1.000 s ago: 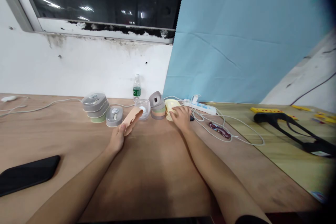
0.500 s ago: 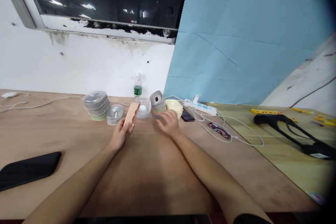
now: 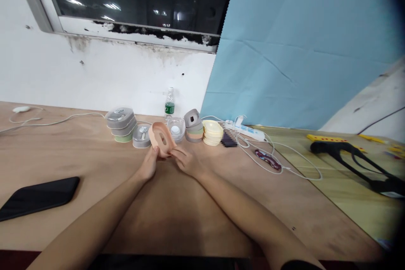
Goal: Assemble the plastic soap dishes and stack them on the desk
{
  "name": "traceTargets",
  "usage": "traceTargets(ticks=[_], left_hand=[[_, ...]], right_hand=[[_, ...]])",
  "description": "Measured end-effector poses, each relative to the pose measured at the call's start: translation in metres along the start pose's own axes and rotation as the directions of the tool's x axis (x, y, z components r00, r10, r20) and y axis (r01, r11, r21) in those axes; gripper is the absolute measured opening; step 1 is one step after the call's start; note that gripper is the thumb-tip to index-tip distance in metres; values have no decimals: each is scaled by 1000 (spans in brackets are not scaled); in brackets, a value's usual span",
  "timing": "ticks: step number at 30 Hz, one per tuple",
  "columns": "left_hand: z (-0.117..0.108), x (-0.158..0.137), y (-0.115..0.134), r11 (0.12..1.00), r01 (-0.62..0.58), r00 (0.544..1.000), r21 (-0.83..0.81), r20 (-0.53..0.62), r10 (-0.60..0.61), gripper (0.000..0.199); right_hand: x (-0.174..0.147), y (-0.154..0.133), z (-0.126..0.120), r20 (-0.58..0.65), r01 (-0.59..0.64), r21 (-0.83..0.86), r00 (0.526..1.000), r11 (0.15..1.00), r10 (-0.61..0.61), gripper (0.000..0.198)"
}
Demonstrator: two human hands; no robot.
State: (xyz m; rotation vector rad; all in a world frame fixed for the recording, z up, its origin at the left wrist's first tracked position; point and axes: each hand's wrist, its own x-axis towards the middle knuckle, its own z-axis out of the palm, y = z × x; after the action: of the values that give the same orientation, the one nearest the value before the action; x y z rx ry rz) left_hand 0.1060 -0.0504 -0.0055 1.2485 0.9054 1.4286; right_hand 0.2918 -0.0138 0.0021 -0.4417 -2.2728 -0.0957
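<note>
Between both hands is a peach oval plastic tray (image 3: 157,140) with a raised rim and a slot in its floor, tilted so that its open side faces me. My left hand (image 3: 149,164) is closed on its lower left edge. At the lower right edge are the fingers of my right hand (image 3: 187,162), gripping it. Just behind stand a grey lidded container (image 3: 141,137) and a clear plastic container (image 3: 179,135) with a round white piece in it. A stack of grey, green and peach trays (image 3: 193,130) is to the right, its top one tipped up.
Pale yellow containers (image 3: 212,133) are stacked near a blurred dark object (image 3: 229,139). Lidded grey and green containers (image 3: 121,124) stand at the left. A bottle (image 3: 170,103), power strip (image 3: 249,131), cables, wrapped snack (image 3: 267,159) and black phone (image 3: 41,196) also lie on the table.
My right hand has come left from beside the stacked trays onto the peach tray. The tray has turned from edge-on to show its inside and slot. The view has shifted slightly.
</note>
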Motion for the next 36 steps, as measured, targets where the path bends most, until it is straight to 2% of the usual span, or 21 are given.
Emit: traceTargets(ticks=[4,8,11,13,18,22,27,29,32,36], left_hand=[[0,0,1,998,-28,999,62,34,25,66],[1,-1,6,978,-48,999,202,32,42,60],[1,-4,9,935,-111,992,338,93,85,54],[0,-6,11,888,-176,980,424,161,117,51],[-1,-11,15,796,-265,949,544,292,116,46],[-3,-11,17,763,-281,945,582,308,114,46],[-9,-9,23,677,-363,929,641,302,212,42],[-12,-6,27,616,-399,917,679,291,273,39],[-19,-1,31,480,-420,892,770,253,374,35],[-35,8,30,282,-320,862,905,154,483,34]], right_hand=[[0,10,0,-73,-89,-12,994,996,88,44],[9,33,2,-219,-226,-101,955,969,200,44],[19,55,-6,-305,-324,-175,916,930,262,40],[24,69,-17,-304,-367,-243,908,898,288,38],[39,93,-47,-134,-349,-462,936,816,324,32],[52,99,-59,-22,-287,-580,941,763,337,22],[65,102,-67,87,-211,-642,935,737,343,21],[70,102,-70,117,-196,-668,925,718,361,23],[78,99,-72,194,-157,-705,896,692,400,25],[86,91,-72,297,-101,-739,838,666,458,28]])
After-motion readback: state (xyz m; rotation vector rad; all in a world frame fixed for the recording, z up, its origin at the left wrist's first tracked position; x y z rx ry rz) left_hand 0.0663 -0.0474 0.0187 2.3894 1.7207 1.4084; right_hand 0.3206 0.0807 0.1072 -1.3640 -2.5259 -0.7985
